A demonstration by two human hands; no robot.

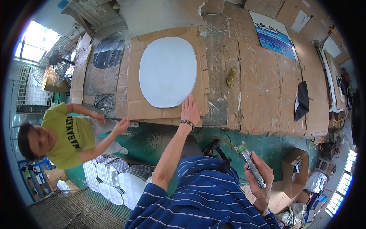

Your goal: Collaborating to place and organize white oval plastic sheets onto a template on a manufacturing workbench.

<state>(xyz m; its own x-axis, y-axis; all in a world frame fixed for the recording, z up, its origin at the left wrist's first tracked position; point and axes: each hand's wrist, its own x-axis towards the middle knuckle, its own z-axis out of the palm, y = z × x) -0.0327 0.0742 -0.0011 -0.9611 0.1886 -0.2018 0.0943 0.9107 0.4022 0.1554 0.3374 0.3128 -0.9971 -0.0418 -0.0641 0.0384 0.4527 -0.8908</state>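
Note:
A white oval panel (167, 72) lies flat on a sheet of cardboard (133, 87) on the workbench. My left hand (190, 110) is stretched out, fingers extended, at the panel's lower right edge; the fingertips reach its rim and the rest of the hand is over the cardboard. A beaded bracelet circles that wrist. Off to the right, in front of the bench, my right hand (263, 176) is wrapped around a metallic hand tool with a green end (252, 165). The tool tilts up and left, away from the panel; its exact kind is unclear.
A co-worker in a yellow-green shirt (70, 135) stands at the bench's left end, hands near its edge. Behind them is a fan (57, 59). White oval pieces (131, 187) are stacked at lower left. The bench holds a black piece (301, 101) and yellow item (231, 78). A box (294, 173) stands right.

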